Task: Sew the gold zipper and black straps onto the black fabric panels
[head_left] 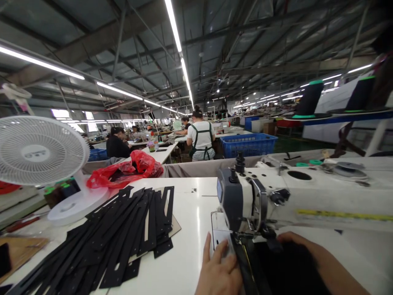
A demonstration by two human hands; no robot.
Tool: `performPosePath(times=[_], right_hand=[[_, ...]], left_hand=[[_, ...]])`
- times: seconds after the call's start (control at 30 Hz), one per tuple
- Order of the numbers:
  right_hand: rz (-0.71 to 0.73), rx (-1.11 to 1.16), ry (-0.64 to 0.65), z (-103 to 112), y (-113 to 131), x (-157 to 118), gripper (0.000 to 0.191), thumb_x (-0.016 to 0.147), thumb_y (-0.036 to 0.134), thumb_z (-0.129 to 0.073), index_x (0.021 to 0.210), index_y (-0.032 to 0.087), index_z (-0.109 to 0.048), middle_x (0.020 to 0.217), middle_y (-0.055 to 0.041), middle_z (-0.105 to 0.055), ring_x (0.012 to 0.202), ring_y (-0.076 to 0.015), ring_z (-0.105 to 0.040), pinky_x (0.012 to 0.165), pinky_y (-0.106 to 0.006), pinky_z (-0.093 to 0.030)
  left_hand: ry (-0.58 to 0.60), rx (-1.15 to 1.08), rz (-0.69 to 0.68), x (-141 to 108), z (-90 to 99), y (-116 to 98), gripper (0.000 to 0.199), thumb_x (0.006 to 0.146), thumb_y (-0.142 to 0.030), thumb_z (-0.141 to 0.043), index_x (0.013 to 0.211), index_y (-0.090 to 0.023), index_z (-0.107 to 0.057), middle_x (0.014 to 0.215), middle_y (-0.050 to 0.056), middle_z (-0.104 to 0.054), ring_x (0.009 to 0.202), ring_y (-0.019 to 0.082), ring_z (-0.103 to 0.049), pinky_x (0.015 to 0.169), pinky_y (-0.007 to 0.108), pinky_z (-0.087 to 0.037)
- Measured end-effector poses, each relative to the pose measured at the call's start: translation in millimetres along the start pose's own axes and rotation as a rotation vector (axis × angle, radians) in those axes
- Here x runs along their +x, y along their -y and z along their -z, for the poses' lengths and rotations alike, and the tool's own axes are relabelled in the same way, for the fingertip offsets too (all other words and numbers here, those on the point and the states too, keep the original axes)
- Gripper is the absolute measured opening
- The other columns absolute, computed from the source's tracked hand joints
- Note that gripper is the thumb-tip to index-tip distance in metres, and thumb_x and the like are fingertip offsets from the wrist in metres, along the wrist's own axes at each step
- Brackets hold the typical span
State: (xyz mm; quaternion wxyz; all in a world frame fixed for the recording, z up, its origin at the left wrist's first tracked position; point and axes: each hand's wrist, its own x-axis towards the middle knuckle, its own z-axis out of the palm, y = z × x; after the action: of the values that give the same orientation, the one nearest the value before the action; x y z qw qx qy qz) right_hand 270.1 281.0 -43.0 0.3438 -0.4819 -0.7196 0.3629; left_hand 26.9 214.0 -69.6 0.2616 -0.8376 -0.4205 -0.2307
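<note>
Head view: left hand (218, 268) lies flat, open, on the limp strap (245, 262); right hand (294, 239) is mostly hidden, grip unclear. Hold the strap's edges.

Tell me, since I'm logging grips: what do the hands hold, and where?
Nothing is gripped. The left hand presses flat on the black strip by the needle; the right hand rests on black fabric behind it.
</note>
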Motion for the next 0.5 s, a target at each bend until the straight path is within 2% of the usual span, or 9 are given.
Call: performPosePath(times=[0.1, 0.2, 0.23, 0.3, 0.4, 0.5], right_hand=[[0.033, 0.050, 0.115, 2.7, 4.8, 1.6, 0.022, 0.067, 0.029, -0.046, 0.080, 0.022, -0.062, 0.081, -0.0034, -0.066, 0.080, -0.0248, -0.061, 0.074, -0.033, -0.046], [0.131, -0.062, 0.064, 10.2, 9.9, 2.5, 0.022, 0.068, 0.027, -0.043, 0.078, 0.020, -0.061, 0.081, -0.0059, -0.065, 0.081, -0.0250, -0.060, 0.076, -0.036, -0.045], [0.150, -0.119, 0.024, 14.1, 10.9, 2.1, 0.023, 0.070, 0.031, -0.041, 0.077, 0.019, -0.060, 0.081, -0.0069, -0.065, 0.082, -0.0252, -0.060, 0.077, -0.037, -0.045], [0.099, -0.198, -0.055, 22.5, 12.6, -0.3, 0.034, 0.080, 0.039, -0.033, 0.078, 0.018, -0.060, 0.089, -0.0091, -0.064, 0.087, -0.0247, -0.059, 0.081, -0.038, -0.044], [0.026, -0.319, -0.135, 29.7, 18.4, -6.2, 0.052, 0.092, 0.042, -0.015, 0.076, 0.018, -0.059, 0.097, -0.0094, -0.062, 0.096, -0.0229, -0.055, 0.088, -0.038, -0.040], [0.030, -0.452, -0.108, 26.1, 24.7, -6.9, 0.034, 0.092, 0.039, -0.035, 0.076, 0.019, -0.058, 0.085, -0.0053, -0.063, 0.088, -0.0203, -0.057, 0.082, -0.031, -0.042]], left_hand=[[0.145, -0.162, 0.022, 4.2, 15.0, 0.5, 0.023, 0.073, -0.015, -0.056, 0.095, -0.024, -0.060, 0.094, -0.005, -0.066, 0.102, 0.020, -0.054, 0.111, 0.050, -0.004], [0.292, -0.349, 0.136, 11.3, 33.2, -2.9, 0.038, 0.066, -0.023, -0.058, 0.104, -0.023, -0.059, 0.103, 0.000, -0.064, 0.107, 0.024, -0.050, 0.109, 0.054, -0.008], [0.309, -0.380, 0.169, 13.5, 38.2, -4.4, 0.042, 0.065, -0.023, -0.058, 0.107, -0.023, -0.058, 0.108, 0.001, -0.063, 0.110, 0.026, -0.048, 0.109, 0.055, -0.007], [0.315, -0.410, 0.199, 16.9, 45.4, -6.9, 0.045, 0.067, -0.019, -0.053, 0.112, -0.024, -0.056, 0.115, 0.002, -0.060, 0.114, 0.026, -0.045, 0.109, 0.055, -0.006], [0.297, -0.416, 0.198, 19.7, 50.1, -8.2, 0.042, 0.071, -0.015, -0.048, 0.110, -0.025, -0.057, 0.116, 0.001, -0.060, 0.117, 0.025, -0.043, 0.109, 0.055, -0.004], [0.280, -0.390, 0.155, 21.4, 50.4, -7.6, 0.042, 0.070, -0.014, -0.048, 0.110, -0.024, -0.057, 0.114, 0.002, -0.060, 0.116, 0.025, -0.043, 0.109, 0.054, -0.004]])
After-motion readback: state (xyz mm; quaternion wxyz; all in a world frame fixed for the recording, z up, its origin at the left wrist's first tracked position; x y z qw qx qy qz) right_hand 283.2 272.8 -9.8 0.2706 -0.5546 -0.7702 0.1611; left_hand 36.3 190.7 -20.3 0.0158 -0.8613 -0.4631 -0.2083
